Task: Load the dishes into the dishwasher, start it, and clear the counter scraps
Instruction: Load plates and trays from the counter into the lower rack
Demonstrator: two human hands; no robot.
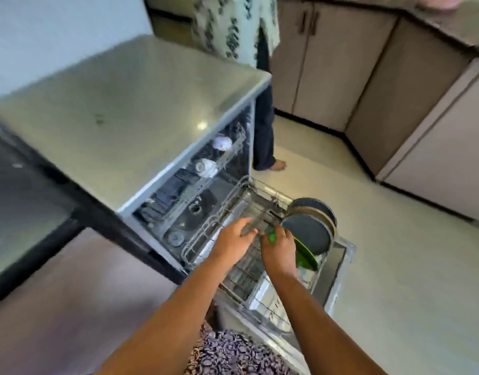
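Observation:
The dishwasher (157, 136) stands open with its lower rack (233, 201) pulled out over the lowered door (338, 263). My right hand (280, 247) grips a green plate (304, 255) on edge in the rack. Just beyond it stand two dark round pans (308, 234) at the rack's right end. My left hand (237, 236) reaches over the rack beside the plate, fingers stretched toward the wires; the blur hides whether it touches them. White cups (208, 166) sit in the upper rack inside the machine.
Another person (262, 77) stands barefoot on the pale floor just behind the dishwasher. Brown cabinets (341, 63) line the back right. A dark counter (21, 201) is at the left. The pale floor (395, 280) spreads to the right of the door.

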